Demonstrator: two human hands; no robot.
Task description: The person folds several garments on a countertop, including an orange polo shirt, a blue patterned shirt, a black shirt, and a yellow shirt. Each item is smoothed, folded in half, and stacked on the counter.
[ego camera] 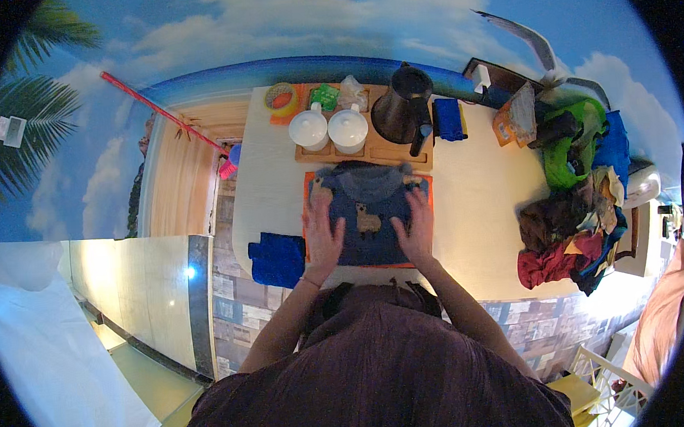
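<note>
A dark blue garment with a knitted llama figure (369,219) lies flat before me on an orange-red rectangular sheet or board (380,266). My left hand (322,229) rests on the garment's left part, palm down, fingers pointing away from me. On its right part lies my right hand (416,226), thumb spread towards the llama figure. Neither hand grips anything. Smaller light animal figures show near the fingertips of both hands. The garment's far edge, darker and rounded, reaches close to the wooden tray.
Behind the garment, a wooden tray (400,158) holds two white lidded mugs (309,130) and a dark kettle (400,107). Folded blue cloths lie at left (277,258) and back right (448,119). Crumpled clothes (559,218) cover the table's right end, near an orange-white packet (515,118).
</note>
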